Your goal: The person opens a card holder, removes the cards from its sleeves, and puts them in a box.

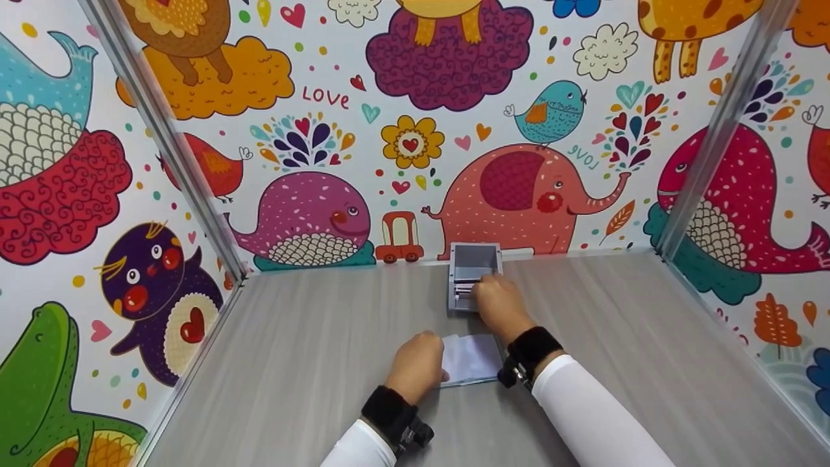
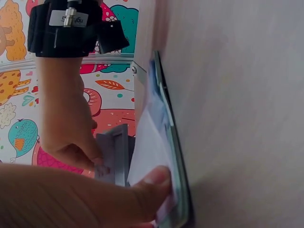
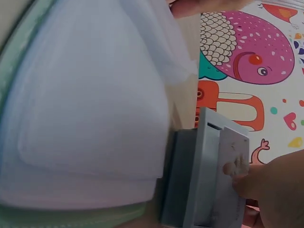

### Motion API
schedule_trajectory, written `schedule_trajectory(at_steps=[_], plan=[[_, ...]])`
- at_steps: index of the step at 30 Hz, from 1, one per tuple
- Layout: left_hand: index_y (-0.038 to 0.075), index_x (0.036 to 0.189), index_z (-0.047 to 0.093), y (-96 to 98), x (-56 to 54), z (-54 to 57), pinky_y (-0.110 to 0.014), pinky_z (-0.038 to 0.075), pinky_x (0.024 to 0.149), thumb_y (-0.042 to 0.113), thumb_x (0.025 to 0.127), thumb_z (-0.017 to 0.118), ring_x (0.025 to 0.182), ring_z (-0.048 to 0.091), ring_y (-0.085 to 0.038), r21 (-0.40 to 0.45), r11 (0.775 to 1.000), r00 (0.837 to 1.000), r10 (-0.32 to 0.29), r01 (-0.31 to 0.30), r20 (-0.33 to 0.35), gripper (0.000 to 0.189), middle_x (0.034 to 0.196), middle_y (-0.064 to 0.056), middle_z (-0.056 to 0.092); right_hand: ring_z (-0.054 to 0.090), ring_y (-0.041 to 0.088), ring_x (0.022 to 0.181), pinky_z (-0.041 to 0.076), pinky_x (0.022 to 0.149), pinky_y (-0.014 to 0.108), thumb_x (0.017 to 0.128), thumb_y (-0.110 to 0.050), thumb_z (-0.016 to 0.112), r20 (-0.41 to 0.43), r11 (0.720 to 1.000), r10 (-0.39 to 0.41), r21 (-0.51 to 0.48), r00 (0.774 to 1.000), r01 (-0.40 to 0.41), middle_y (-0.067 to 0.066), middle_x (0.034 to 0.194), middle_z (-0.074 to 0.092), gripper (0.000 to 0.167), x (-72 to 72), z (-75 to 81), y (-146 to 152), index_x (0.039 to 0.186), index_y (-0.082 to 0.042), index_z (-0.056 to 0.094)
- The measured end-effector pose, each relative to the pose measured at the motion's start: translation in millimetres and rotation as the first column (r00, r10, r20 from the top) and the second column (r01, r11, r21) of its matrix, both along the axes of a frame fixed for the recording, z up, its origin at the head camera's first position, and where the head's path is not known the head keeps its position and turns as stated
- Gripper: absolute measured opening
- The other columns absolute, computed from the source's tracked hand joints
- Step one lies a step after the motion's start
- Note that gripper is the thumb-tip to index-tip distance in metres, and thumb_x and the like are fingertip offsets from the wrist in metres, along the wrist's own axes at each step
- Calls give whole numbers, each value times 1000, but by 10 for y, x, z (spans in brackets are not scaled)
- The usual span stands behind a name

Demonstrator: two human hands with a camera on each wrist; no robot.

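On the table lies a stack of thin whitish sheets [image 1: 473, 358], with blue and green layers at its edges. My left hand [image 1: 417, 367] grips its left side. The thumb [image 2: 156, 178] lies on the top sheet, while the other fingers are mostly hidden. Just beyond the stack stands an open-topped grey box [image 1: 475, 256]. My right hand [image 1: 504, 306] is at its right side, fingers bent inward. In the right wrist view it pinches a light-grey panel [image 3: 230, 152] with a faint print, set in the box. Its fingertips are partly hidden behind the panel.
The grey wood-look table [image 1: 311, 363] runs back to a wall [image 1: 402, 84] printed with cartoon animals. Metal posts [image 1: 175, 143] stand at the corners, and the box is close to the back wall. Each wrist wears a black strap [image 1: 533, 350] with a small camera.
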State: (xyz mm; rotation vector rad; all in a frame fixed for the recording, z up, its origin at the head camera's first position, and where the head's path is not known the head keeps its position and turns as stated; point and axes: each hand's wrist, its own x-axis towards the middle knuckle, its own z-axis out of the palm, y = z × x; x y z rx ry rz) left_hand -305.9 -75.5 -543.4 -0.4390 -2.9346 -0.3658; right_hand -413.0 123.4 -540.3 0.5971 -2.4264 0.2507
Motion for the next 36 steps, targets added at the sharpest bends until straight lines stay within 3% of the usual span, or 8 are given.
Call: schedule_trajectory(at_steps=[3, 12, 18, 22, 25, 29, 31, 36], plan=[[2, 92, 82, 13, -9, -1, -43, 64, 76, 19, 70, 107, 83, 76, -28, -10, 1000, 1000, 2, -2, 4, 37, 90, -9, 76, 70, 40, 75, 57, 67, 55, 82, 8, 72, -8, 1000, 6, 30, 1000, -6, 15, 79, 71, 15, 2, -39, -1, 76, -4, 78], [1, 94, 83, 14, 1, -5, -43, 65, 77, 20, 69, 108, 84, 77, -28, -26, 1000, 1000, -5, 5, -19, 40, 91, -9, 76, 70, 41, 73, 57, 69, 56, 81, 9, 73, 105, 1000, 18, -5, 994, -18, 17, 75, 77, 16, 39, -61, -1, 76, -6, 74], [1, 94, 82, 5, 6, -30, -42, 64, 76, 20, 71, 107, 83, 75, -27, -30, 1000, 1000, -11, 11, -7, 39, 90, -9, 75, 68, 40, 79, 56, 75, 54, 82, 8, 77, 34, 992, 106, -66, 994, -103, 15, 79, 75, 10, 176, -77, 10, 82, -2, 78], [2, 92, 83, 1, 8, -25, -43, 65, 75, 21, 69, 108, 83, 77, -29, -29, 999, 999, -24, 23, -31, 39, 89, -9, 75, 70, 37, 85, 59, 81, 53, 82, 6, 81, 116, 978, 174, -140, 978, -158, 13, 85, 75, 11, 325, -19, 35, 89, -2, 82], [2, 91, 82, -4, 14, -18, -43, 65, 74, 20, 68, 108, 82, 77, -29, -30, 999, 999, -26, 25, -42, 39, 89, -10, 76, 75, 33, 95, 63, 89, 52, 86, 1, 85, 305, 968, 221, -184, 926, -170, 13, 96, 80, 14, 435, 32, 57, 100, -1, 84], [1, 93, 82, -7, 13, -6, -42, 65, 76, 20, 70, 108, 83, 77, -29, -41, 999, 1000, -20, 19, -22, 40, 90, -11, 77, 78, 29, 104, 65, 98, 54, 94, -7, 87, 546, 967, 235, -213, 804, -138, 13, 110, 83, 23, 539, 54, 77, 116, -1, 85], [1, 95, 83, -6, 6, 1, -41, 65, 77, 21, 72, 108, 84, 78, -28, -47, 999, 1000, -19, 19, -12, 40, 90, -11, 78, 77, 25, 98, 66, 94, 53, 96, -8, 87, 604, 969, 229, -219, 763, -118, 12, 108, 84, 22, 571, 45, 87, 117, -3, 85], [2, 97, 83, -15, 0, 1, -41, 64, 77, 21, 74, 107, 83, 75, -26, -59, 998, 999, -32, 31, -10, 38, 91, -10, 76, 68, 16, 84, 66, 85, 47, 99, -5, 82, 636, 967, 241, -224, 733, -124, 6, 98, 83, 14, 613, 15, 111, 113, -5, 86]])
